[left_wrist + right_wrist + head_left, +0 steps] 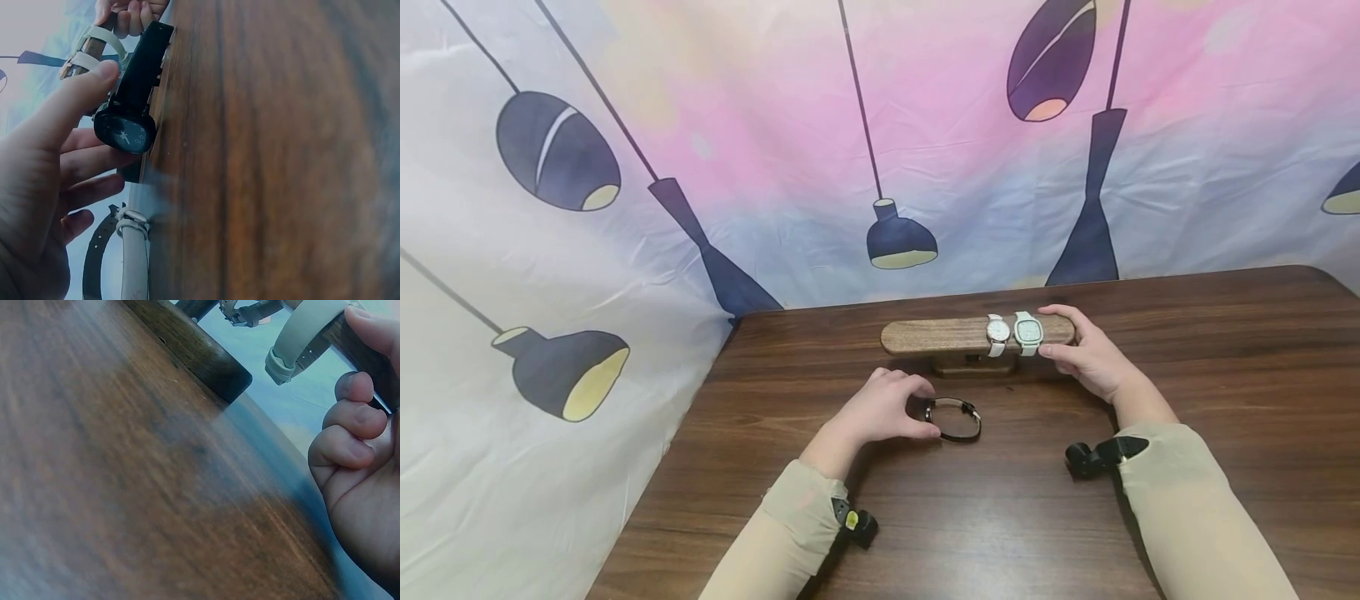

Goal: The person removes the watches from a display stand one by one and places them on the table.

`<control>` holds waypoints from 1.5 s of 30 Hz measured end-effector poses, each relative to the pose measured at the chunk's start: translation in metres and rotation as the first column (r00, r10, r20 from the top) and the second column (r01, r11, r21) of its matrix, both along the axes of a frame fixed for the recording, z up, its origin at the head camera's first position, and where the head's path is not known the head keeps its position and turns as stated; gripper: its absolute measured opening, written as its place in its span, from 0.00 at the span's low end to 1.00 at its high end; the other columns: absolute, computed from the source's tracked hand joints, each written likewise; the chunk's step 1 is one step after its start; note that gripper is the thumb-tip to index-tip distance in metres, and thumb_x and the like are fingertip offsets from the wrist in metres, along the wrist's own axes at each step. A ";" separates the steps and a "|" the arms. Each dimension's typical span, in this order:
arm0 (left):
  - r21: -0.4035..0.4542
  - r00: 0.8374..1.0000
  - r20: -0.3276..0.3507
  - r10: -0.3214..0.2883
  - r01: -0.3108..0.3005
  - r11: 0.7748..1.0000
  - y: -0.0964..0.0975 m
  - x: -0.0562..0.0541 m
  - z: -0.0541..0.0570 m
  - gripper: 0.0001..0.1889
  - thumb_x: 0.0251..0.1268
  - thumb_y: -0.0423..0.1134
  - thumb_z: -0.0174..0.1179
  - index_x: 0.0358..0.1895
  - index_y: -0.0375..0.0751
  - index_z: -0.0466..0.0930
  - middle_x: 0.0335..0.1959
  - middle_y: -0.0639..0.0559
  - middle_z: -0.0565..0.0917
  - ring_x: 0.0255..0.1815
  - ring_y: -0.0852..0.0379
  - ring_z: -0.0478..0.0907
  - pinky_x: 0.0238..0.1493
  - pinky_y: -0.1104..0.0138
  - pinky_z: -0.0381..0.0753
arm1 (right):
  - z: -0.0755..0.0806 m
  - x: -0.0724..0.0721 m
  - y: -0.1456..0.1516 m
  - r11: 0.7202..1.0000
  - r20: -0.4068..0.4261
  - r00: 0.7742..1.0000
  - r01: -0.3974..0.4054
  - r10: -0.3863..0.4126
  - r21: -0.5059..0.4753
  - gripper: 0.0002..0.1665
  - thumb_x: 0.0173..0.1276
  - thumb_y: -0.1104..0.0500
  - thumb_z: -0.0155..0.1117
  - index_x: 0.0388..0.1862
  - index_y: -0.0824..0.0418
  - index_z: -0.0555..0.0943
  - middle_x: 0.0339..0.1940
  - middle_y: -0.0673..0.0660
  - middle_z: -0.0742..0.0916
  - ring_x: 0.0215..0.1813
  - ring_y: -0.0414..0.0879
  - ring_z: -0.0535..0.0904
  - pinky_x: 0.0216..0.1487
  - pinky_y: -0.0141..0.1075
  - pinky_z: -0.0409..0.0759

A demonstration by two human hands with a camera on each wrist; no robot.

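Observation:
My left hand (883, 407) is around the face end of a black watch (955, 437), thumb and fingers curved apart on either side. That watch stands on its edge on the table, strap closed in a loop. In the left wrist view its dark face (125, 132) overlaps my fingers, and the thumb tip is beside the strap. My right hand (1093, 357) grips the right end of a wooden watch stand (932, 336) between thumb and fingers. A white watch (997, 332) and a mint-green watch (1028, 331) are strapped side by side on its bar, near that hand.
Under the bar is the stand's base (212, 362), resting on the brown wooden table (1000, 533). A buckled white strap (134, 250) with a grey strap end appears below my left hand in the left wrist view. Behind the table hangs a lamp-patterned cloth (775, 125).

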State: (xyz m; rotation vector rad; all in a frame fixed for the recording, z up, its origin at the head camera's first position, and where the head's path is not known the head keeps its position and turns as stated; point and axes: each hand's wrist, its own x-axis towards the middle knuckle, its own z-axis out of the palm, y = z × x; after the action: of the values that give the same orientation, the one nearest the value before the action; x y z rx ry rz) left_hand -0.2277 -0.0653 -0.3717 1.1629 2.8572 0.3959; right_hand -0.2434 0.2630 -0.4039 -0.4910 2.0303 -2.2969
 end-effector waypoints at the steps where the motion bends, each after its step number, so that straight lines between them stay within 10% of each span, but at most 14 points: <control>1: 0.009 1.000 0.010 0.002 -0.002 1.000 0.000 0.000 0.000 0.27 0.46 0.57 0.68 0.48 0.46 0.79 0.45 0.58 0.83 0.50 0.58 0.74 0.57 0.62 0.61 | 0.000 0.000 0.000 1.000 0.000 1.000 0.000 0.000 0.001 0.33 0.62 0.74 0.59 0.62 0.53 0.64 0.36 0.57 0.71 0.17 0.38 0.61 0.18 0.32 0.60; 13: 0.123 0.989 0.147 0.037 -0.055 0.991 0.003 -0.004 0.010 0.25 0.51 0.57 0.66 0.51 0.50 0.77 0.46 0.62 0.82 0.56 0.57 0.71 0.62 0.57 0.60 | -0.001 0.001 0.000 1.000 -0.005 1.000 -0.003 0.003 0.000 0.32 0.62 0.74 0.58 0.60 0.48 0.66 0.38 0.58 0.71 0.18 0.38 0.61 0.18 0.32 0.59; 28: 0.239 0.990 0.140 0.005 -0.039 0.970 0.022 -0.012 0.025 0.29 0.54 0.52 0.67 0.58 0.46 0.74 0.52 0.58 0.79 0.51 0.59 0.74 0.53 0.64 0.71 | -0.002 -0.001 0.000 1.000 -0.014 1.000 -0.008 0.008 -0.007 0.31 0.63 0.74 0.58 0.60 0.50 0.66 0.41 0.60 0.71 0.19 0.38 0.62 0.19 0.31 0.61; 45: 0.307 0.999 -0.034 0.022 -0.011 0.952 0.059 -0.030 0.048 0.30 0.56 0.48 0.66 0.62 0.43 0.71 0.57 0.50 0.74 0.52 0.56 0.74 0.53 0.63 0.72 | -0.003 -0.003 0.001 1.000 0.008 1.000 -0.003 0.003 0.016 0.32 0.62 0.73 0.59 0.61 0.49 0.65 0.42 0.63 0.69 0.19 0.38 0.61 0.19 0.30 0.61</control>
State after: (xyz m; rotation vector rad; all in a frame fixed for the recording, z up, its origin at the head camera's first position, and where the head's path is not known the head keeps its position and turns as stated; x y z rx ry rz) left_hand -0.2579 -0.0061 -0.3237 1.1979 2.9123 0.8552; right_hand -0.2468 0.2642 -0.4068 -0.4820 2.0410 -2.2756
